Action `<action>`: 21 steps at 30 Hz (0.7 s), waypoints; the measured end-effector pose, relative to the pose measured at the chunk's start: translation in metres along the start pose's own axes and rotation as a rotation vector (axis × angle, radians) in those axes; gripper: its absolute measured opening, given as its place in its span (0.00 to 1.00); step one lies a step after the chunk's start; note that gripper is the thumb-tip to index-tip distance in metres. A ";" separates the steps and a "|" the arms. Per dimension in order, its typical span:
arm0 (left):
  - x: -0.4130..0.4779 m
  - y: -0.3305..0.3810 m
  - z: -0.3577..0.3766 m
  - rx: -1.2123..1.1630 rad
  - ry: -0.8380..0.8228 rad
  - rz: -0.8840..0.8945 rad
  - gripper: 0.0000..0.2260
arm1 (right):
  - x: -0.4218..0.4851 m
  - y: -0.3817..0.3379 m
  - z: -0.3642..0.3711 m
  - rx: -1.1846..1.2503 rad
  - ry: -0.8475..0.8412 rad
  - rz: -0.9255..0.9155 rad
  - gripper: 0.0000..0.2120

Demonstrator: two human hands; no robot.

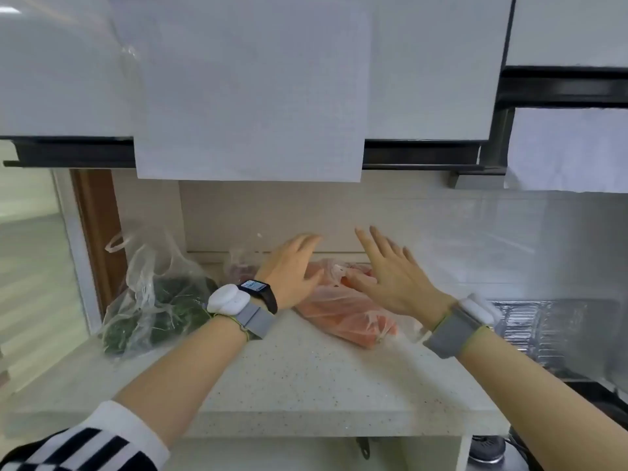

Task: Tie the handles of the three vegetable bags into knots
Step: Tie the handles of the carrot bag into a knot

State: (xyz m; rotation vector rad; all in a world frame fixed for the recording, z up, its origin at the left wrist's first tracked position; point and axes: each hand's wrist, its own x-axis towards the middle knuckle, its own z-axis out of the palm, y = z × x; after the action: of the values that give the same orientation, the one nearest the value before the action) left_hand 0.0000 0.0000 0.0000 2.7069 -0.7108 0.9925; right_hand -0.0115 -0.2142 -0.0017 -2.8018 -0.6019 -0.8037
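Past the black-and-white striped sleeve (85, 447), left hand (292, 266) and right hand (390, 277), fingers spread and holding nothing, flank the translucent plastic bag of orange carrots (343, 316) directly beneath them, apparently poised to gather its handles.

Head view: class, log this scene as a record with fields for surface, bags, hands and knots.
surface: counter
bags: greens bag left; carrot bag centre; third bag behind, contents unclear
left hand: open, over carrot bag
right hand: open, over carrot bag
knots: greens bag handles loose; others cannot tell
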 end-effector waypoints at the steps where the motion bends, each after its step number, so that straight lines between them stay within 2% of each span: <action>1: 0.002 0.001 0.006 -0.088 -0.040 -0.056 0.24 | 0.000 0.002 0.002 0.068 -0.053 0.038 0.36; 4: 0.004 0.008 0.024 -0.263 -0.153 -0.127 0.21 | -0.001 0.012 0.016 0.108 -0.208 0.106 0.40; 8: 0.008 0.018 0.052 -0.405 -0.269 -0.147 0.23 | -0.003 0.022 0.036 0.180 -0.349 0.181 0.46; 12: 0.012 0.021 0.076 -0.338 -0.331 -0.099 0.27 | -0.008 0.032 0.062 0.183 -0.484 0.278 0.50; 18: 0.014 0.014 0.106 -0.185 -0.519 -0.156 0.32 | -0.011 0.042 0.086 0.236 -0.534 0.262 0.53; 21: 0.016 0.011 0.107 -0.093 -0.429 -0.124 0.28 | -0.014 0.048 0.088 0.233 -0.539 0.233 0.56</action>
State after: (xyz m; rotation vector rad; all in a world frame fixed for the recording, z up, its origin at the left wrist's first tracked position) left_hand 0.0655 -0.0498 -0.0712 2.8636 -0.6231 0.3406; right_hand 0.0390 -0.2389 -0.0856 -2.7853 -0.3902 0.0719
